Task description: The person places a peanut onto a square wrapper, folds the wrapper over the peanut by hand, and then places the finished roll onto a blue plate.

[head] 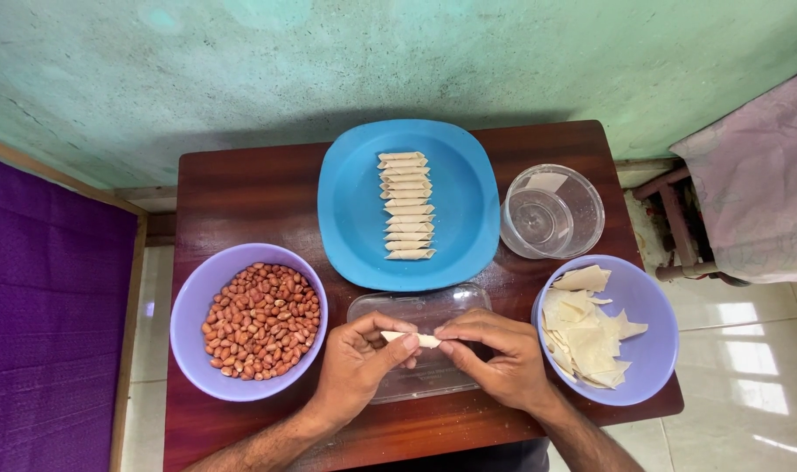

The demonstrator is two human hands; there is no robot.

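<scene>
While both sets of fingertips pinch it, the small pastry roll (412,338) lies with its long axis running left to right, one end toward each hand. The left hand (356,360) closes thumb and forefinger narrowly on the roll's left end, and the right hand (496,354) closes the same way on its right end, so the roll hangs just above a clear plastic tray (420,308) at the near middle of the dark wooden table (241,192).

Left of the hands stands one lilac bowl (189,306) filled with red-skinned peanuts (261,320), too many to count. On the right sits a second lilac bowl (656,319) holding a loose heap of flat pastry pieces (584,336). Farther off, one blue plate (350,210) carries about eleven finished rolls (406,206), stacked in a single column running near to far, each lying crosswise, left to right. Right of the plate stands one clear round container (551,212).
</scene>
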